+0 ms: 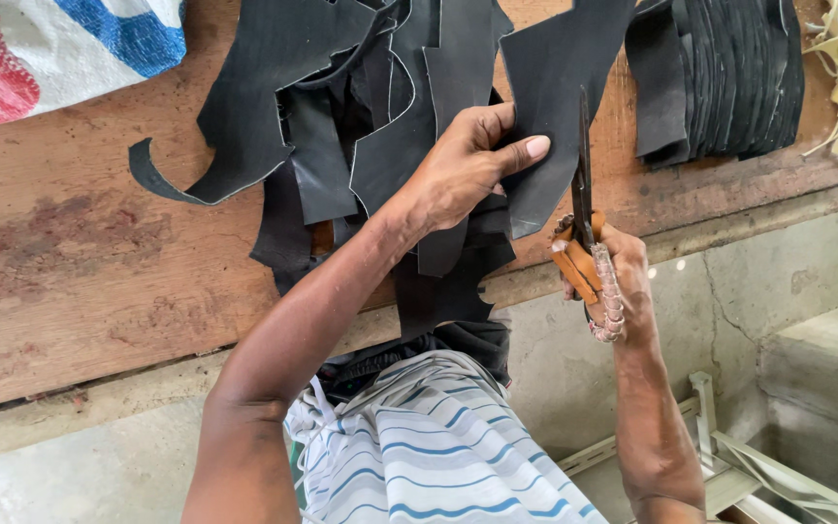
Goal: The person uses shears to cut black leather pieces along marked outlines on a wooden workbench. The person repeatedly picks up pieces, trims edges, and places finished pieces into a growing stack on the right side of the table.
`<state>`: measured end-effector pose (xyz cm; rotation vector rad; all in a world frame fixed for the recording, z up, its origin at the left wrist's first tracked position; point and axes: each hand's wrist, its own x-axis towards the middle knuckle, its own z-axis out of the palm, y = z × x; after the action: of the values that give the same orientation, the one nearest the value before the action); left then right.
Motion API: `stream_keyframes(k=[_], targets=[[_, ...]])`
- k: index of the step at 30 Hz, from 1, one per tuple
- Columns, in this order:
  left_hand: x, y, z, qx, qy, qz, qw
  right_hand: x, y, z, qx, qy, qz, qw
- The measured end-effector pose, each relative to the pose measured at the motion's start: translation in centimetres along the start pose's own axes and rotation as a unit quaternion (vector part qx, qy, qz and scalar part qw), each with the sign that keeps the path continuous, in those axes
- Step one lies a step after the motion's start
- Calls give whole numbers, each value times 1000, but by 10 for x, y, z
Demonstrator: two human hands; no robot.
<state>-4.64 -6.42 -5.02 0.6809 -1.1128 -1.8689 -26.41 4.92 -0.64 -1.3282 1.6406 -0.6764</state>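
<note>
My left hand (467, 165) is pinching the black leather piece (555, 87), thumb flat on top and fingers curled under its edge, holding it up off the wooden workbench (99, 252). My right hand (613, 277) is closed around the wrapped handles of the scissors (584, 194), just to the right of the left and a little nearer my body. The blades run nearly straight away from me, and the piece's long axis runs the same way, leaning slightly right, so blade and leather lie almost in line. The blades sit right at the piece's right edge, just beside my left thumb. More black offcuts (322, 126) hang to the left; a stack of cut pieces (729, 78) lies well off to the right.
</note>
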Motion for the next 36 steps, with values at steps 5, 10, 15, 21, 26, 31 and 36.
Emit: stream_keyframes(k=[5,10,15,21,26,31,36], targets=[[0,2,0,-10,-10,-1,1000,-2,6,-4,25,-4,3,1000],[-1,2,1,-62,-21,-33,997,-6,-3,-7,-30,-22,-76,996],[-3,4,2,-35,-38,-9,999,-2,-15,0,-21,-15,22,999],[-7,8,3,-10,-42,-23,999,8,-28,0,-25,-62,-32,997],[-7,7,3,-31,-35,-35,998,6,-32,2,27,-53,-8,998],[-5,4,3,-54,-42,-28,997,5,-28,4,48,-16,61,997],[-6,1,2,-15,-40,-31,999,10,-25,1,-10,-65,-61,996]])
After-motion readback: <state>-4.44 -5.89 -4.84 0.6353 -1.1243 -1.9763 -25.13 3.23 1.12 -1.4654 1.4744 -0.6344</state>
